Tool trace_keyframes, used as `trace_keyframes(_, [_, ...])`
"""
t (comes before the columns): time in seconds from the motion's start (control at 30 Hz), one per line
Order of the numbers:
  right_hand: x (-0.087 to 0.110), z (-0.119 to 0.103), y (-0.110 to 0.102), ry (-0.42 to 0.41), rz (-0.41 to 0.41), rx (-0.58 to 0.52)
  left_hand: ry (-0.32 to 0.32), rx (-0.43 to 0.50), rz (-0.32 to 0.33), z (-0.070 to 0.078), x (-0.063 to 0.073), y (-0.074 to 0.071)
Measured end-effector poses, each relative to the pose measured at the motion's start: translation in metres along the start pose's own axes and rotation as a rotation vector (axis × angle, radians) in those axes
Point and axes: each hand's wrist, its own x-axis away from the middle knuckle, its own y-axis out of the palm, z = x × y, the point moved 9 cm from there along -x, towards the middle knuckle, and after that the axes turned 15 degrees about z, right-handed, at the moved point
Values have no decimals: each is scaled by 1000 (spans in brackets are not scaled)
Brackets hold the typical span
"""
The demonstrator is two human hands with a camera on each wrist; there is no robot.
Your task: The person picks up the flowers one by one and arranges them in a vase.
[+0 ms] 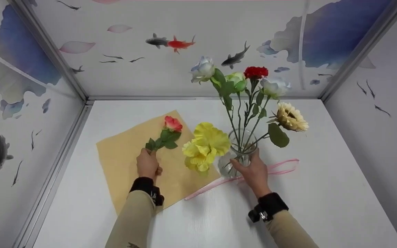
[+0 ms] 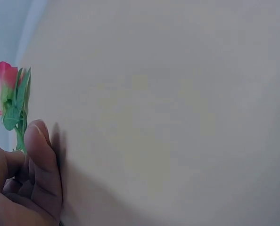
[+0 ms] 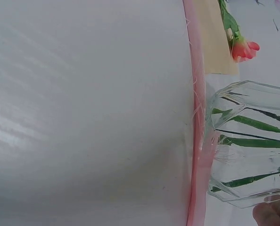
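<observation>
My left hand (image 1: 147, 164) pinches the stem of a coral-pink rose (image 1: 173, 124) low over a sheet of brown kraft paper (image 1: 119, 162). Its curled fingers (image 2: 41, 150) show in the left wrist view, with the bloom beyond them. The right hand (image 1: 255, 174) grips the side of a clear glass vase (image 3: 248, 186), thumb on one side and fingers on the other. Stems stand inside it: a red carnation (image 1: 256, 72), two pale blue-white flowers (image 1: 202, 70), a greenish bloom (image 1: 234, 78), a cream sunflower (image 1: 291, 117) and a yellow flower (image 1: 207, 146) leaning left.
A pink ribbon (image 1: 207, 188) lies across the white table (image 1: 322, 206), passing by the vase's base and looping out on the right. Patterned walls (image 1: 115, 69) with painted fish enclose the table at the back and both sides.
</observation>
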Motion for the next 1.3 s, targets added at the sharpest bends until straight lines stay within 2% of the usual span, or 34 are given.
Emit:
trace_keyframes(0.13, [0, -1, -1, -4, 4, -9, -9, -4, -1, 0, 0, -1])
trace_keyframes(0.33, [0, -1, -1, -8, 11, -13, 42, -96, 25, 6, 1, -7])
trace_keyframes(0.57, [1, 3, 3, 36, -36, 20, 177, -170, 68, 17, 0, -14])
trace_keyframes(0.73, [0, 3, 2, 33, -31, 18, 204, -168, 58, 32, 2, -16])
trace_keyframes(0.93, [1, 4, 2, 29, -33, 18, 215, -96, 50, 54, 9, -18])
trace_keyframes(1.03, [1, 3, 2, 26, -29, 13, 258, -52, 66, 69, 16, -22])
trace_keyframes(1.17, [0, 2, 2, 22, -27, 13, 316, 56, 79, 91, 25, -28])
trace_keyframes(1.3, [0, 2, 2, 22, -29, 16, 356, 188, 61, 115, 37, -32])
